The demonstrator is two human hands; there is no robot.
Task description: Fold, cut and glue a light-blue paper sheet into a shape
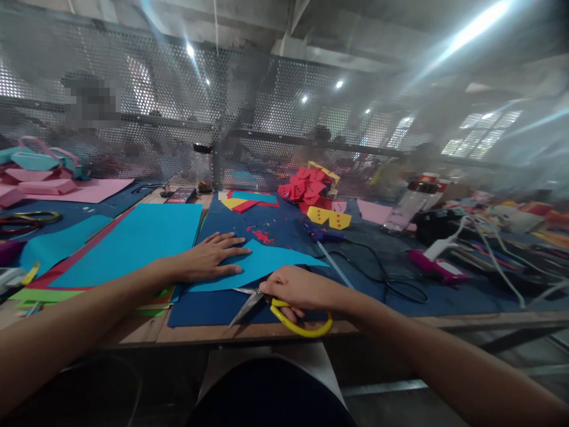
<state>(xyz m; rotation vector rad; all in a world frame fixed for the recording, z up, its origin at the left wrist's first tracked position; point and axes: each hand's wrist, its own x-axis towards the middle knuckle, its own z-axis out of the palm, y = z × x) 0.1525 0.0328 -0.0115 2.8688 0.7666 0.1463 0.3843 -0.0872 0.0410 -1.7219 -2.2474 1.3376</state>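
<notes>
My left hand lies flat with fingers spread on a light blue sheet of paper that rests on a dark blue mat. My right hand grips yellow-handled scissors at the sheet's near edge. The blades point left toward the table's front edge and are slightly apart.
A larger light blue sheet over red and green papers lies at the left. Red and yellow paper pieces are piled at the back. A glue gun with cables, a bottle and a perforated metal screen stand behind and to the right.
</notes>
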